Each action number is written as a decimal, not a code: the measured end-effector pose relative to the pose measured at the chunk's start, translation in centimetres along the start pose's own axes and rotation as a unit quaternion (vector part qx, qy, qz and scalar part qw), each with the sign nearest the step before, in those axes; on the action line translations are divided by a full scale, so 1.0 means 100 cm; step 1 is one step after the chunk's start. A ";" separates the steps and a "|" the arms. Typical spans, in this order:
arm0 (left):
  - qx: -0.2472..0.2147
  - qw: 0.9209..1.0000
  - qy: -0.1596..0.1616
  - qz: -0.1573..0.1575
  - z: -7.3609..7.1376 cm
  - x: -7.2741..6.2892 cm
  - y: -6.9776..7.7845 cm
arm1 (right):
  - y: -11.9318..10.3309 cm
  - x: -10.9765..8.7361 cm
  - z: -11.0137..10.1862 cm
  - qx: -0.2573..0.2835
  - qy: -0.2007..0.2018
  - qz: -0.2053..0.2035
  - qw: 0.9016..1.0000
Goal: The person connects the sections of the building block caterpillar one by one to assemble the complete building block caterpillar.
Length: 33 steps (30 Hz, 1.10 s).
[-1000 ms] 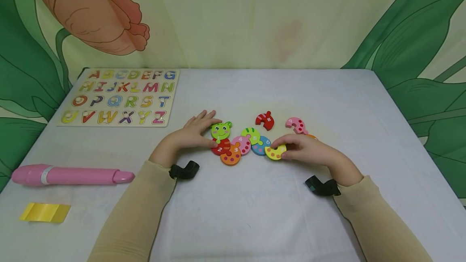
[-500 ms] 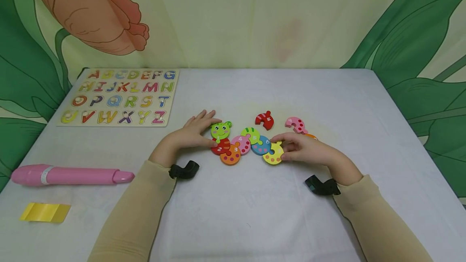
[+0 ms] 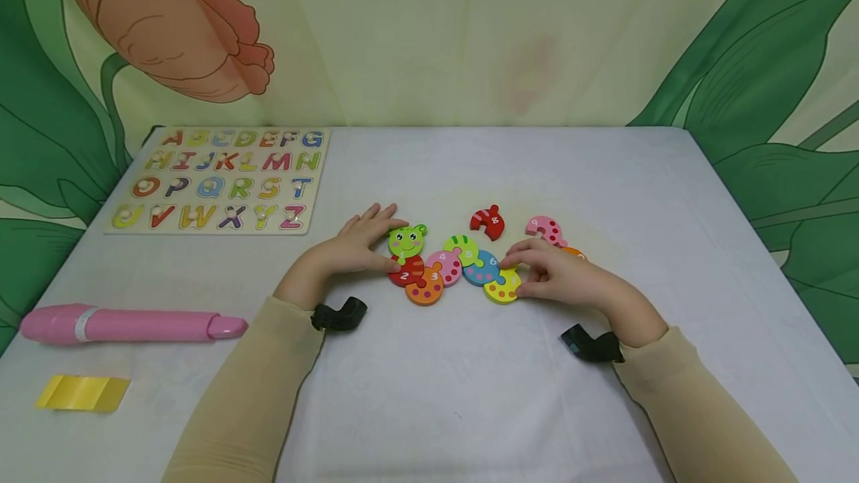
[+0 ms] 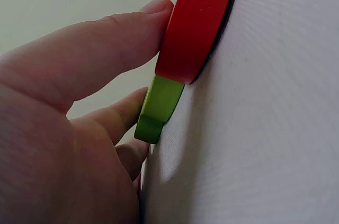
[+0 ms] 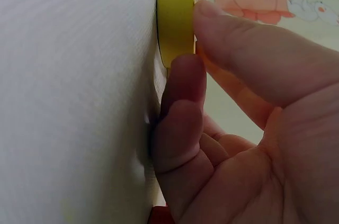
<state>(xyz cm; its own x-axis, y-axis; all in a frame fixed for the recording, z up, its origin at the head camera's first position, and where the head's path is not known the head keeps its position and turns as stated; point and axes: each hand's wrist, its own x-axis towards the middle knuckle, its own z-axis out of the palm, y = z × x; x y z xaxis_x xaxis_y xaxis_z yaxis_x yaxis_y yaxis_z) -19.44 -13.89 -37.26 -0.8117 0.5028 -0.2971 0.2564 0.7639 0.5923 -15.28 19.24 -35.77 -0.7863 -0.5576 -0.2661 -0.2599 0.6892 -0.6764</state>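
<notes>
A caterpillar puzzle lies in a chain of numbered pieces on the white cloth. Its green head (image 3: 406, 241) and red piece 2 (image 3: 406, 271) are at the left, where my left hand (image 3: 347, 247) rests, thumb against the red edge and fingers extended beside the head. Orange (image 3: 424, 286), pink (image 3: 444, 267), light green (image 3: 461, 250) and blue (image 3: 482, 270) pieces follow. At the right end, my right hand (image 3: 560, 274) holds a yellow dotted piece (image 3: 502, 288) against the blue one. In the right wrist view, thumb and fingers touch the yellow piece (image 5: 176, 17).
Loose red piece 8 (image 3: 488, 223) and a pink dotted piece (image 3: 545, 229) lie behind the chain; an orange piece (image 3: 573, 252) is partly hidden by the right hand. An alphabet board (image 3: 218, 181), a pink pen-shaped object (image 3: 134, 324) and a yellow strip (image 3: 83, 393) are on the left.
The yellow piece has turned and shifted slightly left and down, up to the blue piece. My right fingers have moved up a little. The left hand has stayed in place.
</notes>
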 end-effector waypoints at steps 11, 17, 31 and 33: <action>0.000 1.000 0.006 -0.003 0.000 -0.002 0.002 | -0.002 -0.004 -0.015 0.043 0.053 0.003 0.998; -0.002 1.000 0.001 -0.006 -0.001 -0.001 0.003 | -0.005 0.004 -0.023 0.060 0.066 -0.001 0.996; -0.004 1.000 0.003 -0.008 0.000 0.000 0.001 | -0.012 0.060 -0.033 -0.024 0.019 0.029 0.999; -0.006 1.000 0.002 -0.009 0.000 -0.001 0.002 | -0.012 0.062 -0.031 -0.029 0.014 0.029 0.999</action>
<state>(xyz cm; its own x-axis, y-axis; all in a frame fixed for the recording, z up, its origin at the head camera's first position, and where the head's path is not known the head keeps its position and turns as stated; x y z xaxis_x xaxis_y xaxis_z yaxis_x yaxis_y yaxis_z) -19.35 -13.80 -37.15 -0.8180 0.4877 -0.3049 0.2360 0.7680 0.5953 -21.60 16.39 -34.51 -0.8159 -0.5036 -0.2840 -0.2453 0.7464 -0.6187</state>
